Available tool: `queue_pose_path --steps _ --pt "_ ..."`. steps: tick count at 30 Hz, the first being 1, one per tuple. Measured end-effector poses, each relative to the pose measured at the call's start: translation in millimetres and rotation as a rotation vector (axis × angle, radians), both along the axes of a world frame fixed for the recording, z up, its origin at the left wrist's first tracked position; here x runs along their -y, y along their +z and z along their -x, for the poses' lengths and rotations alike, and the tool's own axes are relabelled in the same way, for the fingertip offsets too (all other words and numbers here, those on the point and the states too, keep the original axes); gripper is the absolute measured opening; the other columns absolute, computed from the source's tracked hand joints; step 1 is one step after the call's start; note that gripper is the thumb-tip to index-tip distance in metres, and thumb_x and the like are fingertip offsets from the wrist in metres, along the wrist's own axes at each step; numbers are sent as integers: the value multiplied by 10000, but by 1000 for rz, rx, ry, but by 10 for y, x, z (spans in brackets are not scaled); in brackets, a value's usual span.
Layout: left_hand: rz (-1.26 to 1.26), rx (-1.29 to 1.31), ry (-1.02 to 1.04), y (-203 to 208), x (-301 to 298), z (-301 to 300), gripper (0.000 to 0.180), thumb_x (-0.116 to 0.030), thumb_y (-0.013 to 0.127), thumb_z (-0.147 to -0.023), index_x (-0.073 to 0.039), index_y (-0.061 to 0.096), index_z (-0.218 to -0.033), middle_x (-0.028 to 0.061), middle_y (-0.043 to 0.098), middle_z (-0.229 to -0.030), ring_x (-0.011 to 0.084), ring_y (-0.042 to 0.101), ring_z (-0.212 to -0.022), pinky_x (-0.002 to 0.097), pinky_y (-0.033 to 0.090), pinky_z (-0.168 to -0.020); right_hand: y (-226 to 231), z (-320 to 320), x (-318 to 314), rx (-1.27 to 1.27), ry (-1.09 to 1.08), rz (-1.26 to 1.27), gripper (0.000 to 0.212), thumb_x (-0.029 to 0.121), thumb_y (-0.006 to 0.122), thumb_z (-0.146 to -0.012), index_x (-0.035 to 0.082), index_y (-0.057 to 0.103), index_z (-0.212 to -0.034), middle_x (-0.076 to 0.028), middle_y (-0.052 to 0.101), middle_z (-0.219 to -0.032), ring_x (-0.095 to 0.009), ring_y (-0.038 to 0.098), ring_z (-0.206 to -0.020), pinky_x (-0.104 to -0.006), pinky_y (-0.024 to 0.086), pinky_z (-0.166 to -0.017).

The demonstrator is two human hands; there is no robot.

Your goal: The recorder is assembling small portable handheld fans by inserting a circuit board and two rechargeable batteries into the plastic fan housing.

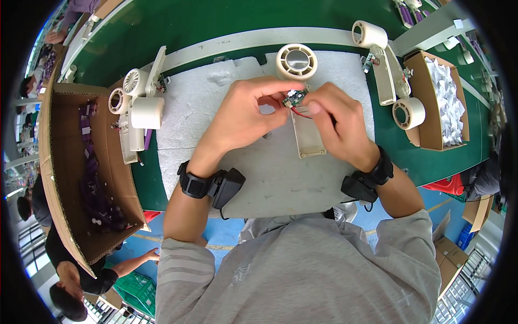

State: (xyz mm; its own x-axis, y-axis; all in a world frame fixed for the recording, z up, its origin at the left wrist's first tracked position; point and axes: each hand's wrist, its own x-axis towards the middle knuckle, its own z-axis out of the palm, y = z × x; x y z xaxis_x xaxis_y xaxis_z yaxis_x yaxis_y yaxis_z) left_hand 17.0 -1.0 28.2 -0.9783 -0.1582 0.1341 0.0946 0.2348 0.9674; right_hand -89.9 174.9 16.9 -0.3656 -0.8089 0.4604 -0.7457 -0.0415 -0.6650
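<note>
Between my hands is a small green circuit board (294, 97) with red wires (301, 112) running off it. My left hand (245, 110) pinches the board's left side between thumb and index finger. At its right side, the closed fingers of my right hand (340, 119) grip the board or its wires; which of them cannot be made out. Below lies a cream-white handheld fan housing (309, 141), its hollow handle toward me and its round head (297, 63) away from me. My hands partly hide the housing's middle.
White foam sheets (199, 92) cover the green bench. More fan housings lie at the left (147, 112) and right (384, 75). An open carton (97, 97) with purple parts stands left; a carton (423, 102) of white pieces stands right. Another person (70, 275) is at the lower left.
</note>
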Motion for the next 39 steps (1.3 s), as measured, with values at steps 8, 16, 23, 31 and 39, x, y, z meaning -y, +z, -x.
queue_pose_path --steps 8,16,23,31,39 --pt "59 -13 45 9 -24 7 351 53 650 -768 0 669 -1115 98 709 -942 134 681 -798 287 567 -788 32 -116 71 71 -207 39 307 10 752 -735 19 602 -1002 -60 588 -850 -114 520 -574 -247 412 -492" --pt "-28 58 52 -74 40 10 279 40 682 -767 12 704 -1043 106 718 -887 135 688 -785 270 574 -758 -24 -84 58 23 -267 29 311 57 810 -698 32 621 -944 -36 593 -785 -102 505 -563 -239 421 -498" --pt "94 -38 61 -100 31 25 251 18 698 -747 -9 729 -995 104 720 -871 145 691 -744 250 557 -670 9 -74 77 -1 -275 54 358 77 836 -671 39 670 -986 -37 615 -781 -101 519 -559 -231 434 -497" --pt "197 -59 63 -97 12 15 244 -9 711 -732 -27 742 -974 97 718 -852 145 670 -679 246 527 -600 -20 -69 69 -11 -261 67 334 55 825 -670 35 712 -984 -54 653 -809 -96 557 -555 -215 443 -484" --pt "75 -38 37 -119 -53 19 288 -12 706 -735 -21 656 -1018 83 667 -899 150 656 -711 265 531 -638 -25 -50 76 42 -264 34 286 44 797 -699 23 698 -966 -50 644 -799 -94 541 -569 -224 445 -514"
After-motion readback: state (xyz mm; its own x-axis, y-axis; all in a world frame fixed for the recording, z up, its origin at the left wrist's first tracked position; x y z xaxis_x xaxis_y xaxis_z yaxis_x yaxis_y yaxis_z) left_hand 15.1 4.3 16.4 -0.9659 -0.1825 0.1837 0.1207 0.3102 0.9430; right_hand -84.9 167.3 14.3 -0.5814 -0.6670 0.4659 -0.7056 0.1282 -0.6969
